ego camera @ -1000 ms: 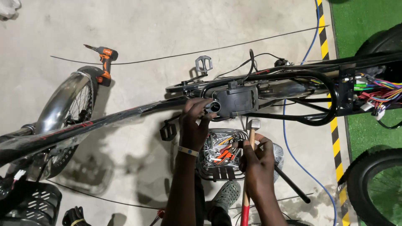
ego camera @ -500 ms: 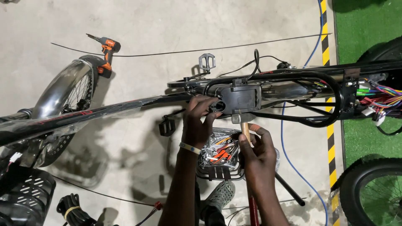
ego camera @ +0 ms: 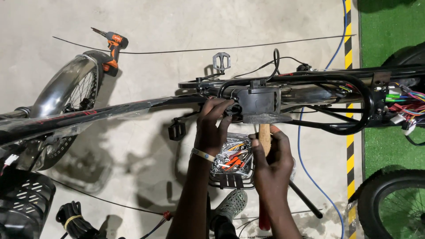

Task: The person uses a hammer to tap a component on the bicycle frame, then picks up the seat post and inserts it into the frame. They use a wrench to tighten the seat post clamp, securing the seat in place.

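Left hand point(ego camera: 211, 128) pinching the black controller box point(ego camera: 259, 102) on the frame, right hand point(ego camera: 271, 155) just below, wrapped around an upright wooden hammer handle point(ego camera: 264, 135).

No packages, labels, signs, screens.

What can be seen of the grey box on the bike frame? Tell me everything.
The grey box looks like matt plastic, squarish, with a ribbed top edge. It sits mid-frame against the black tubes. A black cable leaves its top. The left hand grips its left end. The right hand holds a wooden handle up against its underside.
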